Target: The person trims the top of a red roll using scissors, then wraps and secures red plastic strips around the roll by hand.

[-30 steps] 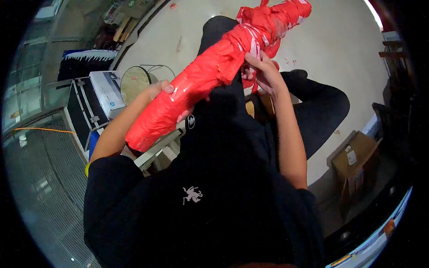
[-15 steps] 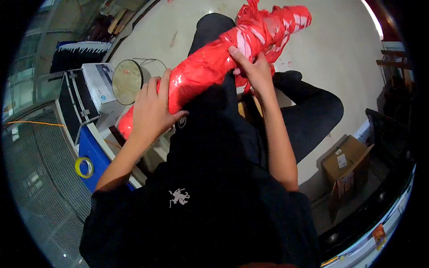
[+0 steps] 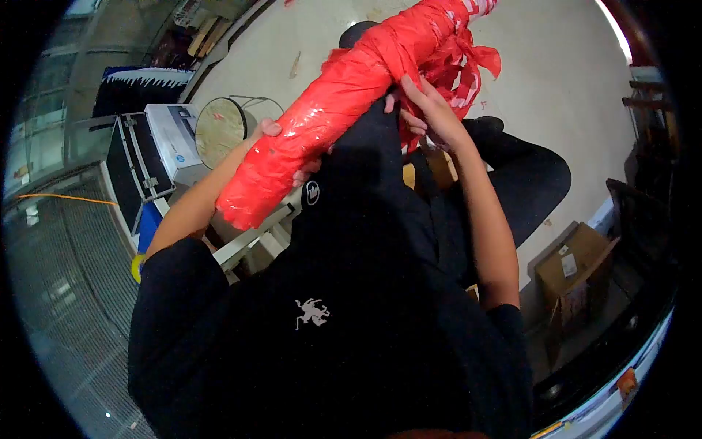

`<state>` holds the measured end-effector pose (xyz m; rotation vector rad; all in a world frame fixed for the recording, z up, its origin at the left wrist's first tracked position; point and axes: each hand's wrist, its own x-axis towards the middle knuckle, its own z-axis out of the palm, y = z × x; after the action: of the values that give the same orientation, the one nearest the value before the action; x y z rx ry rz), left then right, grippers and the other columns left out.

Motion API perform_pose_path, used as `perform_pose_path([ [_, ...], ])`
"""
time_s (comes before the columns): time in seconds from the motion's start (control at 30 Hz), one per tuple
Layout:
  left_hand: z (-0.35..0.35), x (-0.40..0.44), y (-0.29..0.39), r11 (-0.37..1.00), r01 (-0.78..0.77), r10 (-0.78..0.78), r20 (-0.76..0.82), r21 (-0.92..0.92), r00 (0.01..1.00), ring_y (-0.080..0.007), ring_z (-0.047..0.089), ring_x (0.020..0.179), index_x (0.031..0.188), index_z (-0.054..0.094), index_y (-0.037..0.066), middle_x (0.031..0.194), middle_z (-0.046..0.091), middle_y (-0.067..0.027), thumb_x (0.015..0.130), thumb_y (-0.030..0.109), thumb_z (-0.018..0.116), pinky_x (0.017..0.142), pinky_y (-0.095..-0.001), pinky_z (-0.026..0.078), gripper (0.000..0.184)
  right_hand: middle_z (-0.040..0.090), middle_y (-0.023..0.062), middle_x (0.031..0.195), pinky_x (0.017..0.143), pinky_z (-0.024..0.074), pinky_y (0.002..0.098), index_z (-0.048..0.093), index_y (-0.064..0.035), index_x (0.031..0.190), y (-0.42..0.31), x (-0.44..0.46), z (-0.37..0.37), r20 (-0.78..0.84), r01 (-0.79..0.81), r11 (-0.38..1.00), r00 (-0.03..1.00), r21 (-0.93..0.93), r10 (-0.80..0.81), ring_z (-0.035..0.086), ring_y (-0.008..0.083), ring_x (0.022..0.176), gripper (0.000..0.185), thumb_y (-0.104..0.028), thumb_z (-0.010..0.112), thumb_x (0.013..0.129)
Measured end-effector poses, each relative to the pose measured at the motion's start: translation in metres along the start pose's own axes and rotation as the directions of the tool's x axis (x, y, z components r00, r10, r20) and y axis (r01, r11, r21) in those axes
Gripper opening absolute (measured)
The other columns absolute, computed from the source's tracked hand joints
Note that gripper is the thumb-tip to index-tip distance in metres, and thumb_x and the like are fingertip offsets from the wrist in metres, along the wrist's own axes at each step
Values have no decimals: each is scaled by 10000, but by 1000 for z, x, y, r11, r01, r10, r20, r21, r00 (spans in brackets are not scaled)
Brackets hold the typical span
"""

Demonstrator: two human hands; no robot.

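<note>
A long roll-shaped bundle [image 3: 314,110] wrapped in shiny red plastic slants across my lap, its near end low on the left and its pink-and-white far end at the top. My left hand [image 3: 268,130] is wrapped around the lower part from beneath; its thumb shows on one side and some fingertips on the other. Against the bundle's right side, my right hand [image 3: 435,117] is closed on the red plastic strip [image 3: 406,62] that comes around it. Loose, crumpled red plastic [image 3: 468,69] hangs beyond that hand. What the wrapping covers is hidden.
On the left stand a round stool [image 3: 221,134], a white printer box [image 3: 174,135] and a black case [image 3: 135,172]. A yellow tape roll [image 3: 137,268] shows partly behind my left arm. An open cardboard box [image 3: 574,267] sits at the right.
The bundle has tilted steeper and its near end has come out in front of my left forearm. My left hand has gone from on top to underneath. The loose plastic has shifted right.
</note>
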<state>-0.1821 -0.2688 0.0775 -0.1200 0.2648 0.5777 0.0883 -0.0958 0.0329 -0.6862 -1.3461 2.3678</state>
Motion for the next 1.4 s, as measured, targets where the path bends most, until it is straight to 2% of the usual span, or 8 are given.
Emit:
perform_pose_path([
  [0.1, 8, -2, 18, 967, 85, -74, -57, 239, 996, -302, 644, 973, 1336, 450, -17, 1107, 606, -227, 700, 362, 778, 847, -397, 539, 811, 601, 19, 774, 360, 213, 198, 446, -110, 1099, -4, -6, 18, -134, -115, 988, 983, 107, 129, 329, 36, 420, 343, -434, 510, 1007],
  [0.17, 40, -20, 31, 558, 236, 392, -503, 796, 770, -308, 640, 1015, 1345, 455, -9, 1176, 592, -196, 777, 396, 744, 885, -403, 523, 754, 602, 17, 773, 364, 212, 195, 443, -117, 1104, -2, -8, 15, -134, -97, 987, 984, 125, 114, 335, 36, 421, 336, -428, 521, 1003],
  [0.27, 107, -20, 31, -16, 652, 705, -454, 758, 545, -342, 639, 1028, 1377, 454, 17, 1198, 603, -189, 840, 390, 702, 939, -388, 494, 699, 605, 12, 773, 377, 229, 197, 461, -114, 1110, 4, -6, 12, -144, -41, 989, 988, 143, 62, 365, 39, 434, 352, -418, 578, 978],
  [0.4, 108, 5, -29, -485, 745, 834, -13, 457, 551, -401, 544, 1152, 1471, 346, 58, 1319, 494, -258, 733, 480, 760, 998, -408, 430, 945, 592, 0, 778, 464, 324, 213, 497, -74, 1131, 2, 1, 33, -271, -1, 999, 962, -38, -10, 412, 54, 499, 435, -437, 637, 936],
  [0.63, 48, 25, -40, -359, 871, 932, 75, 336, 355, -410, 542, 1136, 1485, 282, 13, 1287, 490, -282, 562, 675, 798, 947, -433, 447, 1248, 605, 46, 780, 676, 468, 298, 486, 34, 1147, 12, 5, 40, -332, 206, 882, 871, -424, -363, 574, 135, 711, 523, -441, 600, 959],
  [0.9, 25, 43, -8, -278, 784, 960, 141, 555, 240, -385, 617, 1046, 1257, 491, -10, 1114, 606, -267, 536, 724, 797, 882, -442, 489, 1073, 494, 5, 675, 564, 377, 254, 497, -4, 1061, -10, 9, 56, -363, 37, 933, 915, -358, -175, 460, 89, 609, 385, -383, 537, 1005],
  [0.97, 32, 49, -5, 2, 842, 993, -102, 540, 64, -392, 656, 944, 1124, 551, 1, 1001, 661, -240, 557, 708, 804, 828, -446, 515, 941, 484, 1, 661, 558, 368, 244, 507, -17, 1027, -12, 7, 54, -348, 3, 929, 927, -369, -141, 453, 84, 598, 356, -371, 541, 1003],
  [1.4, 4, 25, 23, -93, 539, 936, -111, 837, 335, -297, 682, 910, 1073, 684, 20, 986, 715, -170, 709, 525, 792, 866, -373, 492, 632, 436, -49, 683, 524, 281, 214, 517, -22, 1180, -27, -3, 33, -76, 26, 965, 996, -262, -48, 372, 44, 600, 396, -377, 528, 1005],
])
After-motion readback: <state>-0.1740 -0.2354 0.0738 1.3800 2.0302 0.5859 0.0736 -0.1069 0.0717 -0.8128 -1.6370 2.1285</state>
